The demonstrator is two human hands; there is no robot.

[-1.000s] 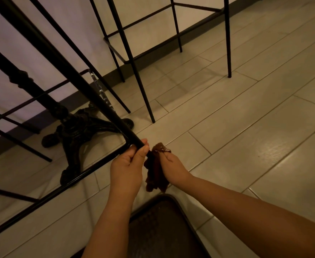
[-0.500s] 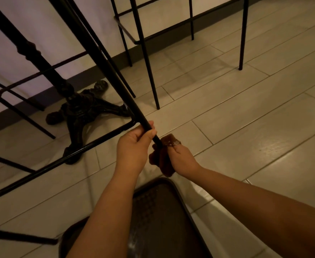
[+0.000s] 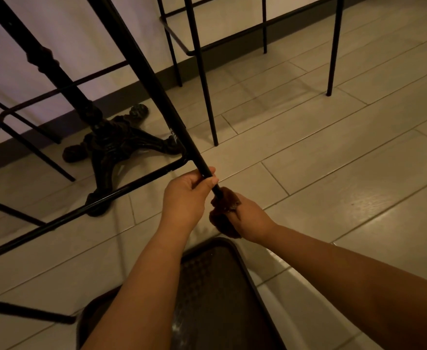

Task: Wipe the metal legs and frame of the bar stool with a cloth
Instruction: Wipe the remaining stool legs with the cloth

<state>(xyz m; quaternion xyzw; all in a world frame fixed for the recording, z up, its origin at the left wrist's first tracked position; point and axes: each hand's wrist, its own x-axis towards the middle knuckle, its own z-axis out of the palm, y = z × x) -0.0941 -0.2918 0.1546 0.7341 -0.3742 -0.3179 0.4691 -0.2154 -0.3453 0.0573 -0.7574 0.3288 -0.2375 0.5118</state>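
A black metal stool leg [image 3: 157,94] slants from the top centre down to my hands. A black crossbar [image 3: 86,208] of the same frame runs from the leg toward the lower left. My left hand [image 3: 186,198] grips the leg just below the joint with the crossbar. Right below it, my right hand [image 3: 247,219] holds a dark brown cloth [image 3: 223,223] wrapped round the leg's lower end. The foot of the leg is hidden by the cloth and hand.
An ornate black table pedestal [image 3: 111,145] stands on the tiled floor behind the crossbar. Another bar stool frame [image 3: 202,72] stands by the wall at the top. A dark woven seat [image 3: 215,299] lies beneath my forearms. More thin black legs [image 3: 30,150] cross the left side.
The view has tilted down and nearer to the leg. Both hands stay on the leg, and my right hand with the cloth has closed more tightly round the lower end.
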